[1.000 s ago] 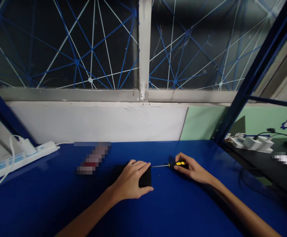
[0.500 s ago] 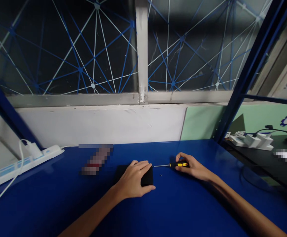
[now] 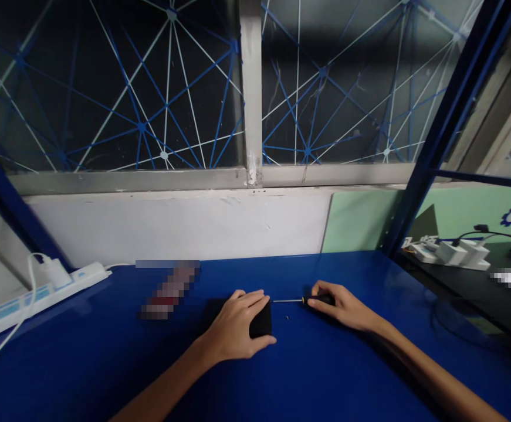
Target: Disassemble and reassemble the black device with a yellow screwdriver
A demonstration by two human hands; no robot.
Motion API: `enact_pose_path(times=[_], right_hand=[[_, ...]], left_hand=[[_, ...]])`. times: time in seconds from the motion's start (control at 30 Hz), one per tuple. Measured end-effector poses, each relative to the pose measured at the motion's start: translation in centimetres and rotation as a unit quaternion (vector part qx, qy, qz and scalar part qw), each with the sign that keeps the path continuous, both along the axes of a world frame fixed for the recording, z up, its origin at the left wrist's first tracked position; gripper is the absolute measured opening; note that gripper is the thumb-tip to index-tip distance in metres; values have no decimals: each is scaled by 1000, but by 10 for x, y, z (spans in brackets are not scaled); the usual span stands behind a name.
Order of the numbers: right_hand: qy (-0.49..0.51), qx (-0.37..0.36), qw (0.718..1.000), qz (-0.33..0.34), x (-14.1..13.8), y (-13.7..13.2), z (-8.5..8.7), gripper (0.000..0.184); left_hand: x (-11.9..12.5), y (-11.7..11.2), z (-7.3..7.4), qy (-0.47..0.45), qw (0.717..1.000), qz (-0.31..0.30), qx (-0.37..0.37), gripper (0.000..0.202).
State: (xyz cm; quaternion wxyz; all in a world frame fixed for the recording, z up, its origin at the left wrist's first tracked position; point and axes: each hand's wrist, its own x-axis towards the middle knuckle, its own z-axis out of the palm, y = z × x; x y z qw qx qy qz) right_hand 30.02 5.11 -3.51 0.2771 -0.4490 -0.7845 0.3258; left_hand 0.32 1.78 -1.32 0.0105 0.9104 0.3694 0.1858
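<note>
My left hand (image 3: 243, 325) lies over a black box-shaped object (image 3: 261, 321) on the blue table, fingers across its top and thumb along its near right side. The hand is closed around it and hides most of it. In my right hand (image 3: 338, 305) is a screwdriver (image 3: 288, 301) with a black and yellow handle, gripped between thumb and fingers. Its thin metal shaft points left, and the tip reaches the right side of the black object. Whether the tip sits in a screw is too small to tell. A tiny screw-like piece (image 3: 287, 317) rests on the table just below the shaft.
A white power strip (image 3: 85, 274) with a plug and cable runs along the left edge of the blue table (image 3: 325, 375). A blurred-out item (image 3: 169, 293) lies at the back left. Blue frame posts (image 3: 440, 135) rise on both sides. More plugs (image 3: 464, 253) stand at the right.
My right hand has turned the screwdriver's handle, so its yellow parts are now mostly covered by the fingers. My left hand stays on the black object. The view has shifted slightly.
</note>
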Motion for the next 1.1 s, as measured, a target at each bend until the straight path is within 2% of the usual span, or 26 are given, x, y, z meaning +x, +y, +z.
enact_pose_path(times=[0.2,0.33,0.53,0.67,0.8,0.93,1.1], right_hand=[[59,5,998,7,1,3,-4,32],[46,-21,999,-5,-2,3,-6,44],[23,26,999,-42,-12,0,-2,49],[21,58,992,-110,-12,1,4,54],[11,75,979,-187,5,8,4,59],[-9,74,981,-181,21,16,0,57],[-33,90,981,-167,16,13,-1,55]], left_hand=[[0,1,0,-7,1000,-6,17,70],[0,1,-1,-21,999,-13,29,69],[0,2,-4,-7,999,-10,48,67],[-2,0,-6,7,998,-20,64,65],[1,-4,-7,31,993,-39,106,59],[9,-12,-7,43,989,-49,129,48],[18,-19,-5,91,987,-81,100,47]])
